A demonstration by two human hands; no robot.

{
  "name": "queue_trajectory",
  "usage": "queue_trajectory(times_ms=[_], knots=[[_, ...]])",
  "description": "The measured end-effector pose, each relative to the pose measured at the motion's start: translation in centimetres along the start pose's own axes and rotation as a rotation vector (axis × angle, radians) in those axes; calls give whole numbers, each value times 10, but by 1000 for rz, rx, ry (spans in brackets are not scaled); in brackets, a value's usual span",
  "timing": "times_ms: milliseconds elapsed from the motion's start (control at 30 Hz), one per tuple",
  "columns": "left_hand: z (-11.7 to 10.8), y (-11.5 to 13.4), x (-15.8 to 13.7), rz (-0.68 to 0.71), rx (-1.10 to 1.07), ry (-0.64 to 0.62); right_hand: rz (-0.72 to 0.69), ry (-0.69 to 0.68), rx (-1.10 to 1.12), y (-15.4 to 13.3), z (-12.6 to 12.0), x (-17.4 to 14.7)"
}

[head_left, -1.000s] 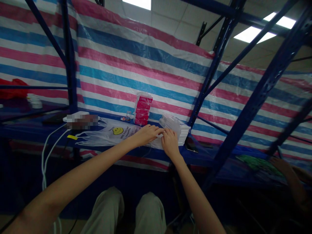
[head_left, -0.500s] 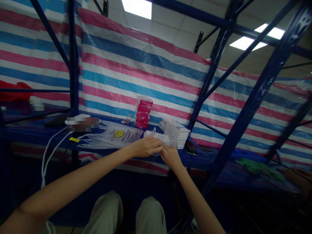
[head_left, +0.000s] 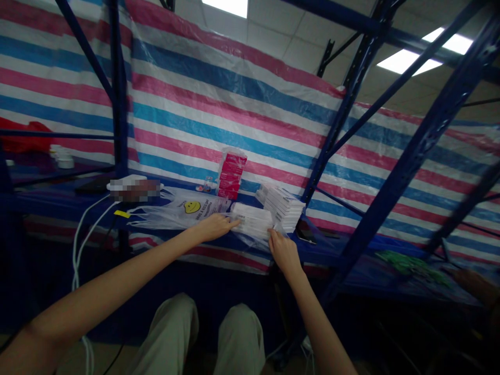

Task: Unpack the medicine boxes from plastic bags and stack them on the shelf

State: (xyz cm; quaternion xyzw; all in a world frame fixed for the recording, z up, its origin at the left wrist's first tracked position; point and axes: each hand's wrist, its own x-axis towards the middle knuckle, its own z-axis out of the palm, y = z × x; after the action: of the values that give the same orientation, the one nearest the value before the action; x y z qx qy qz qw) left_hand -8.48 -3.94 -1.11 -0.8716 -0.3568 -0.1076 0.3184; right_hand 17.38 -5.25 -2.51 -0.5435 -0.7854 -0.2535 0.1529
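Several white boxes (head_left: 252,219) lie side by side on the blue shelf in front of me, with a thin clear plastic bag (head_left: 250,239) around them. At the right end of these boxes, my right hand (head_left: 284,251) is closed on the bag's edge. My left hand (head_left: 214,227) is at their left end, its fingers closed on the film there, the index finger pointing along the boxes. Left of them, a flat white carrier bag (head_left: 175,211) with a yellow smiley print lies spread out, partly behind my left hand. A stack of white boxes (head_left: 283,208) stands just behind my right hand.
A red stack in clear wrap (head_left: 231,176) stands at the back, beside small clear items (head_left: 207,183). A phone (head_left: 305,232) lies right of the box stack. White cables (head_left: 76,250) hang at the left. Blue rack posts (head_left: 332,125) flank the shelf. Another person's hand (head_left: 472,284) is far right, near green material (head_left: 414,266).
My hands were together over the boxes and have moved apart, the left going left and the right going right. The wrapped boxes between them are now uncovered. The view has shifted slightly.
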Motion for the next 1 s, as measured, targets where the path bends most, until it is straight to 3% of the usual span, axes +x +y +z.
queue_trajectory(times_ms=[167, 333, 467, 733, 1000], knots=[[-6, 0, 2, -15, -30, 66, 121, 110, 127, -1, 7, 3], [-7, 4, 2, 129, -50, 98, 230, 202, 255, 3, 12, 8], [3, 6, 4, 258, -95, 35, 299, 173, 320, 0, 11, 14], [11, -20, 9, -330, -228, -60, 332, 260, 605, 9, 32, 38], [38, -35, 37, -530, -516, -2, 501, 198, 983, 24, 53, 61]])
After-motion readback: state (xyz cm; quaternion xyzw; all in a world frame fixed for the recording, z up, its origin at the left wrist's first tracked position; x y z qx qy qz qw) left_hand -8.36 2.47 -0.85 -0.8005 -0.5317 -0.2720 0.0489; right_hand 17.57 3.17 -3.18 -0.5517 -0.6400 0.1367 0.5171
